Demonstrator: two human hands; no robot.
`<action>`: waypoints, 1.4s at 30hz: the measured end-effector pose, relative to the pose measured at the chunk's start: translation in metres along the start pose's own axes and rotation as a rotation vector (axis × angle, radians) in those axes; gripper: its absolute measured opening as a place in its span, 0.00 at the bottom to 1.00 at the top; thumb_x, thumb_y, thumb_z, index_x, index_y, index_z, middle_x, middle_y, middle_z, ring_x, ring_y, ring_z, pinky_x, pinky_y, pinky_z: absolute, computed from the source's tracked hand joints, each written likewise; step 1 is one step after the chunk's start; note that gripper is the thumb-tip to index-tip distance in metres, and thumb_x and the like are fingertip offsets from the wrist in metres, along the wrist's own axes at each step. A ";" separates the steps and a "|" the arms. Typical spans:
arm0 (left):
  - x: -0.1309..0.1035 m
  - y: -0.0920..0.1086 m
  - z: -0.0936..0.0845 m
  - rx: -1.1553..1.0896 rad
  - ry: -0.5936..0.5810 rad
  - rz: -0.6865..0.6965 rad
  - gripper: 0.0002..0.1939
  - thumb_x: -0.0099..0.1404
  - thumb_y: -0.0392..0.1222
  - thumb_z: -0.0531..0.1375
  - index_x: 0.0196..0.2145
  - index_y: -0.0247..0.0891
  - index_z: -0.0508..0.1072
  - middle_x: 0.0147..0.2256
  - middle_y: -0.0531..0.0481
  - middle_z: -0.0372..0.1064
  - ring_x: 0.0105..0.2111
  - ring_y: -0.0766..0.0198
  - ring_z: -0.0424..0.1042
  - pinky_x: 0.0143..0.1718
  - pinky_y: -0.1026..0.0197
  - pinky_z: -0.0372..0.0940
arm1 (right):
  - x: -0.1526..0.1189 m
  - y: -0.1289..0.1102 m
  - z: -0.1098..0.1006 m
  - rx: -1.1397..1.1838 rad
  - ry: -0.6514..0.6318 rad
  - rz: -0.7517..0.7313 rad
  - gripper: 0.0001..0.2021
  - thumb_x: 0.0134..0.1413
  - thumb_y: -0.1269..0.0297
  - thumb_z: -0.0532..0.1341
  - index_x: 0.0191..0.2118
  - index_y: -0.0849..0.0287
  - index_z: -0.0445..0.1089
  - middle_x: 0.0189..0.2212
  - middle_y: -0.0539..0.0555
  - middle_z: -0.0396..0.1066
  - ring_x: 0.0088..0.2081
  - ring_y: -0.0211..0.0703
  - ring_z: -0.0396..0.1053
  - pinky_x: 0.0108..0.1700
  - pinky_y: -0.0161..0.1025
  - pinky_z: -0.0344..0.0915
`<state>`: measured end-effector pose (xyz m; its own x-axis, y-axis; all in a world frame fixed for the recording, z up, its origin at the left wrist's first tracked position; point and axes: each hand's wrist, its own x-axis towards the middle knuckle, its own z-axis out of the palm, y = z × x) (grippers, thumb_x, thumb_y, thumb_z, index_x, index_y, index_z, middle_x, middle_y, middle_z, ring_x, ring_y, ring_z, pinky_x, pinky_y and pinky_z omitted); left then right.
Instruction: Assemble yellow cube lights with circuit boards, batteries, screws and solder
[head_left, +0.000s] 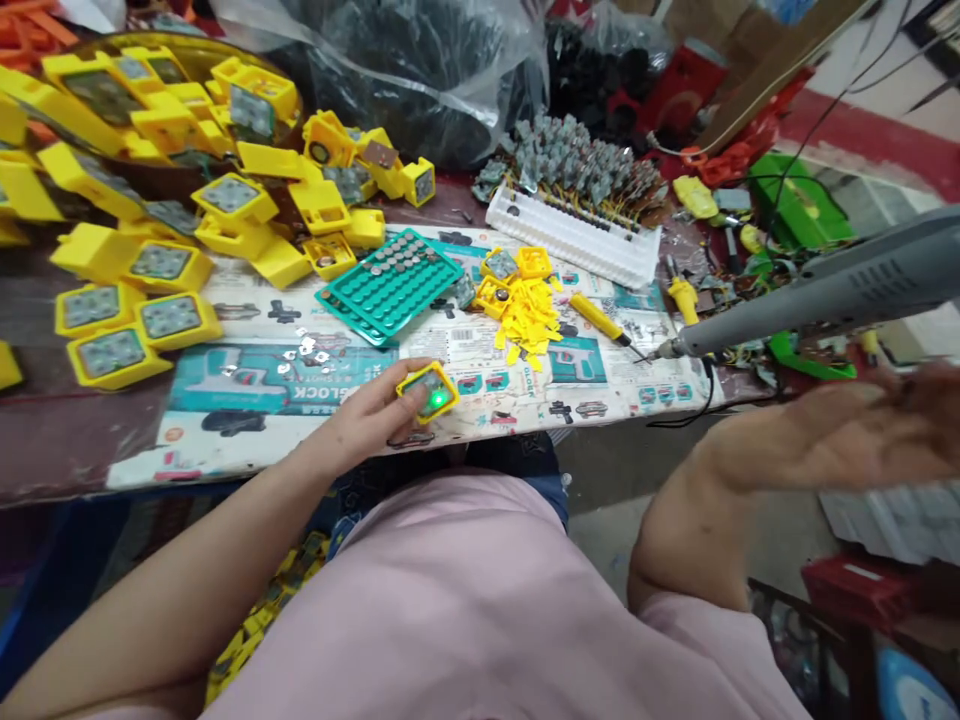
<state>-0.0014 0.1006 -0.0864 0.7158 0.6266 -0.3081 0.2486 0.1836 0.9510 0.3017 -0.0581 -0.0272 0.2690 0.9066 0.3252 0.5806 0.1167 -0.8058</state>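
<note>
My left hand (379, 408) is shut on a small yellow plastic case (450, 383) at the table's front edge. A green light glows inside the case, and my thumb lies over its open face. To the right, my right hand (832, 435) is raised beyond the table edge, its fingers smeared by motion. Above it a grey electric screwdriver (810, 290) slants in from the right, its tip pointing at the table. Between the case and that tip lie a pile of small yellow plastic pieces (529, 318) and a yellow-handled screwdriver (598, 318).
Yellow cases (161, 318) crowd the left side, many with grey faces. Teal trays (401, 315) hold round button cells. Small shiny metal plates (307, 346) lie nearby. Farther back are a white ribbed tray (570, 240), wired grey parts (577, 160) and a green bin (802, 200).
</note>
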 end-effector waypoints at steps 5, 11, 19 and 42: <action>0.002 0.029 0.008 1.060 0.017 0.052 0.29 0.69 0.57 0.44 0.53 0.38 0.73 0.38 0.41 0.76 0.40 0.46 0.76 0.39 0.49 0.68 | 0.011 0.020 -0.028 0.118 0.152 0.003 0.25 0.53 0.57 0.68 0.56 0.50 0.68 0.50 0.54 0.76 0.50 0.49 0.75 0.55 0.54 0.72; 0.007 0.019 0.003 1.261 0.169 0.256 0.30 0.71 0.54 0.41 0.51 0.35 0.76 0.49 0.38 0.73 0.50 0.46 0.73 0.52 0.46 0.68 | 0.013 0.035 -0.038 0.268 0.237 -0.107 0.30 0.43 0.68 0.73 0.54 0.45 0.71 0.39 0.47 0.78 0.40 0.42 0.78 0.44 0.41 0.77; 0.002 0.014 -0.013 1.263 0.130 0.512 0.35 0.66 0.58 0.54 0.62 0.30 0.64 0.57 0.32 0.69 0.51 0.42 0.74 0.50 0.44 0.71 | 0.069 -0.014 0.044 0.560 0.033 -0.044 0.27 0.44 0.51 0.71 0.50 0.52 0.67 0.30 0.47 0.75 0.28 0.41 0.76 0.34 0.42 0.76; 0.016 -0.016 0.024 0.972 0.217 0.558 0.39 0.63 0.40 0.64 0.67 0.30 0.52 0.53 0.36 0.72 0.50 0.51 0.73 0.51 0.52 0.69 | 0.075 -0.054 0.111 0.870 0.151 0.079 0.11 0.42 0.54 0.65 0.27 0.51 0.63 0.18 0.42 0.62 0.20 0.36 0.67 0.21 0.34 0.66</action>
<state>0.0214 0.0892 -0.1071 0.7806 0.5718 0.2526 0.3987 -0.7666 0.5033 0.2047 0.0482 -0.0143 0.4178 0.8689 0.2654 -0.2169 0.3791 -0.8996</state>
